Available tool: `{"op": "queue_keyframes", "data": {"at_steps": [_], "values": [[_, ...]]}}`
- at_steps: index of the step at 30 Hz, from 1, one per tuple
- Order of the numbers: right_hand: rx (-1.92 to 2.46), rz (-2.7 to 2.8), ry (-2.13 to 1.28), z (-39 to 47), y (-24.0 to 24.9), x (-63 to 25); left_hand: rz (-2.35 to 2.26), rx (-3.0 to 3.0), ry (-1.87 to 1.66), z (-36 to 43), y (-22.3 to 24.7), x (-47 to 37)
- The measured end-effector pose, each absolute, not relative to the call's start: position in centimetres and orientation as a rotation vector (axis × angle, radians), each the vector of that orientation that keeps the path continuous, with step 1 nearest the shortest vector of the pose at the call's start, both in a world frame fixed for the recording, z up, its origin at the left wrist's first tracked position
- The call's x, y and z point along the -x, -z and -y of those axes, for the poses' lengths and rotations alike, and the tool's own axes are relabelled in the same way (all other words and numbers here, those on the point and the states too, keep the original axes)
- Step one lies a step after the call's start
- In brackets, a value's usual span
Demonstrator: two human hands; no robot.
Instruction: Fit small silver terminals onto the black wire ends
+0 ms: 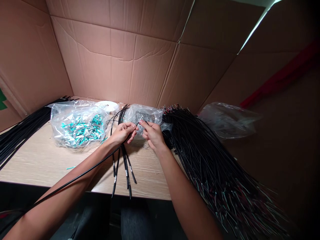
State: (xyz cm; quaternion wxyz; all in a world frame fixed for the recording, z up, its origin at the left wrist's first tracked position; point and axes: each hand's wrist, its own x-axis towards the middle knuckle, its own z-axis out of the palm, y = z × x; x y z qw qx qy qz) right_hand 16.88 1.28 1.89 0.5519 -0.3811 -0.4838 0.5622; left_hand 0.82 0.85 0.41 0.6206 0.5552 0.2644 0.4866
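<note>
My left hand [125, 132] pinches a long black cable [100, 162] near its end. The cable runs back along my left forearm to the lower left. Close beside it, my right hand [152, 133] has thumb and index finger pressed together at the cable's tip; any small part between them is too small to make out. Behind the hands lies a clear bag [155, 115] of small grey metal pieces. Several short black cables [126, 166] with whitish bands hang over the table below my left hand.
A clear bag of teal-and-silver pieces [82, 130] sits on the wooden table [57, 166]. Black cables [30, 125] lie far left; a large cable bundle [207, 153] spreads right. An empty-looking plastic bag [227, 120] and cardboard walls [100, 66] stand behind.
</note>
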Motion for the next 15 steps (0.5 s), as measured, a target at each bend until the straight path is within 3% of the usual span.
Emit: {"op": "queue_keyframes", "data": {"at_steps": [15], "values": [[0.876, 1.014, -1.255, -1.42, -2.18, -16.91, -0.850, -1.395, -1.196, -0.47, -0.76, -0.88]]}}
